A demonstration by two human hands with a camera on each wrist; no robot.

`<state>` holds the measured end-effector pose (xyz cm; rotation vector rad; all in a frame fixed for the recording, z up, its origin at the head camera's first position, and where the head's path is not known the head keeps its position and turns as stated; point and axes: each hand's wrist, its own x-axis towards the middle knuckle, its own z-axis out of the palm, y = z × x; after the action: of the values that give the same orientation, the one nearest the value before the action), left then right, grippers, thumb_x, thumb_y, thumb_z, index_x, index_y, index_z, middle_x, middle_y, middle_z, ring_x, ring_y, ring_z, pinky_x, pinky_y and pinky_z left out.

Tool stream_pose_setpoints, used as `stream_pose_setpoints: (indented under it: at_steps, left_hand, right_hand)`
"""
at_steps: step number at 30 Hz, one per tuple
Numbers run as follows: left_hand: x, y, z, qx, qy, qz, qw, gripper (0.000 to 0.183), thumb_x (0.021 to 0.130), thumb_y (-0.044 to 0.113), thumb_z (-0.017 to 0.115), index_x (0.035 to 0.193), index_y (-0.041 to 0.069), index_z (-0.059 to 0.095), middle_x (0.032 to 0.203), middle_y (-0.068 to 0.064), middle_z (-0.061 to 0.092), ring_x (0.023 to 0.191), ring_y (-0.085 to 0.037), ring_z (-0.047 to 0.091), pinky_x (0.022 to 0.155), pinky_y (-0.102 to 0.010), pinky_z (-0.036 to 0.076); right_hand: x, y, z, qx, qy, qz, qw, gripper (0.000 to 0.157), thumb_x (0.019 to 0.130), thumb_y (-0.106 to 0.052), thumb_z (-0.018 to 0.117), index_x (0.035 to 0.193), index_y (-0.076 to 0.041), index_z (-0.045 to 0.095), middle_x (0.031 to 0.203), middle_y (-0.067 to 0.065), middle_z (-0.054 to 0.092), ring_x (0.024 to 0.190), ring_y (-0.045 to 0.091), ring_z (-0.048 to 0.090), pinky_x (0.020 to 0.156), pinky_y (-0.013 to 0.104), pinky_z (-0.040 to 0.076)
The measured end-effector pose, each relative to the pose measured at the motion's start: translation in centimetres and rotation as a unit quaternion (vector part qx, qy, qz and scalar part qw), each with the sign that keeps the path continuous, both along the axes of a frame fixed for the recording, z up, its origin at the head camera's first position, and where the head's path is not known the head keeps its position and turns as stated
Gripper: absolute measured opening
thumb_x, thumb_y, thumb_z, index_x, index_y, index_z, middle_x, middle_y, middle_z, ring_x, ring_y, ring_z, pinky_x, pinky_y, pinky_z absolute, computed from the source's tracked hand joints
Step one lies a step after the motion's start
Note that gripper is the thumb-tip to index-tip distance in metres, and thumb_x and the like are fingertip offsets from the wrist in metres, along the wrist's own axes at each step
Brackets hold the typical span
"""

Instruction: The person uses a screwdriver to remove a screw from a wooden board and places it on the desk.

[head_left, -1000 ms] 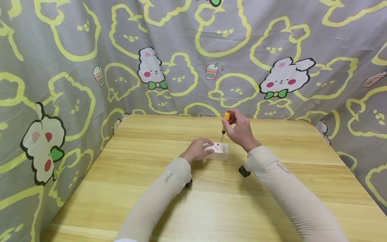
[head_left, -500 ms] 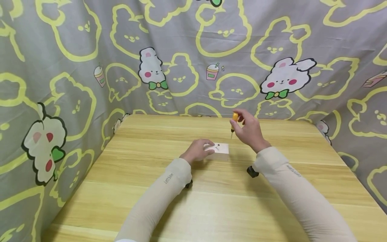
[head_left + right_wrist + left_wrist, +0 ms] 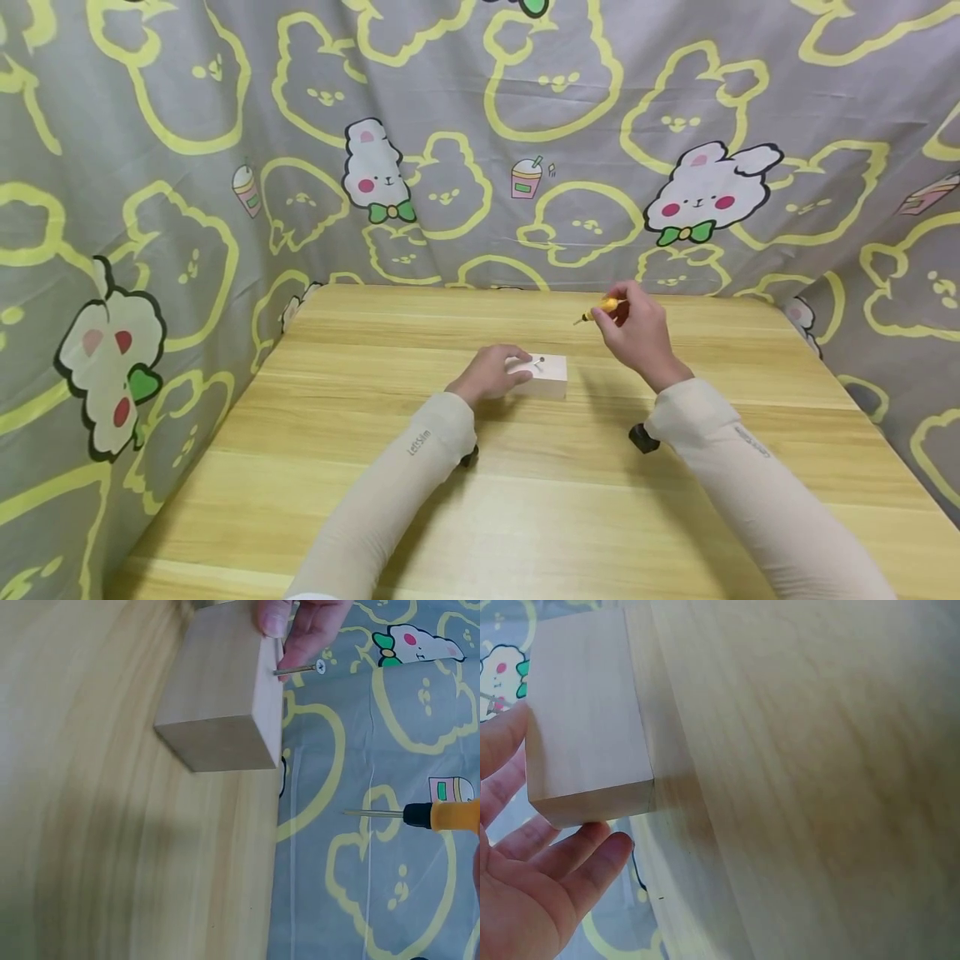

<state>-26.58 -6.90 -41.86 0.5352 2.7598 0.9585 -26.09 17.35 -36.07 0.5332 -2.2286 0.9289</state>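
A pale wooden block (image 3: 553,368) lies on the table, and a screw (image 3: 300,670) stands part-way out of its top face. My left hand (image 3: 491,372) grips the block's left end, thumb at the near side and fingers at the far side. In the left wrist view the fingertips touch the block's end and edge. My right hand (image 3: 637,332) is raised to the right of the block and pinches a yellow-and-black screwdriver (image 3: 606,307). Its shaft points left and slightly down, tip apart from the screw. The right wrist view shows the cross-shaped recess in the screw head.
The wood-grain table (image 3: 525,517) reaches back to a grey patterned curtain (image 3: 465,83), which also hangs along the left and right sides. A black wrist device (image 3: 643,438) sits under the right sleeve.
My right hand has moved right, away from the screw. The screwdriver has tipped from nearly upright over the block to almost level. The left hand and block have stayed in place.
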Motion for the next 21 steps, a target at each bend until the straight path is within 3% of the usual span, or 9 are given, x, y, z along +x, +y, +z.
stream_pose_setpoints:
  at_steps: [11, 16, 21]
  left_hand:
    - [0.0, 0.0, 0.2, 0.0, -0.001, -0.002, 1.0, 0.034, 0.093, 0.029, 0.067, 0.124, 0.016, 0.066, 0.135, -0.002, 0.057, 0.133, -0.024, 0.042, 0.112, -0.041, 0.03]
    - [0.0, 0.2, 0.5, -0.011, 0.012, -0.01, 0.9998, 0.035, 0.092, 0.029, 0.068, 0.125, 0.015, 0.066, 0.135, -0.002, 0.058, 0.132, -0.024, 0.043, 0.112, -0.041, 0.031]
    - [-0.1, 0.8, 0.9, -0.016, 0.028, -0.015, 0.9994, 0.036, 0.093, 0.029, 0.067, 0.126, 0.014, 0.065, 0.135, -0.003, 0.057, 0.131, -0.024, 0.045, 0.11, -0.039, 0.033]
  right_hand:
    - [1.1, 1.2, -1.7, -0.005, -0.005, -0.036, 0.999, 0.025, 0.081, -0.002, 0.075, 0.089, 0.001, 0.051, 0.079, 0.013, 0.057, 0.065, 0.024, 0.059, 0.056, 0.017, 0.042]
    - [1.4, 1.8, -2.6, -0.007, 0.019, -0.038, 0.999, 0.026, 0.078, 0.001, 0.076, 0.083, 0.0, 0.05, 0.076, 0.013, 0.055, 0.064, 0.024, 0.057, 0.056, 0.011, 0.038]
    - [1.6, 2.4, -3.4, 0.001, 0.045, -0.042, 0.998, 0.028, 0.075, 0.004, 0.075, 0.075, -0.002, 0.048, 0.071, 0.011, 0.051, 0.059, 0.018, 0.046, 0.052, 0.017, 0.034]
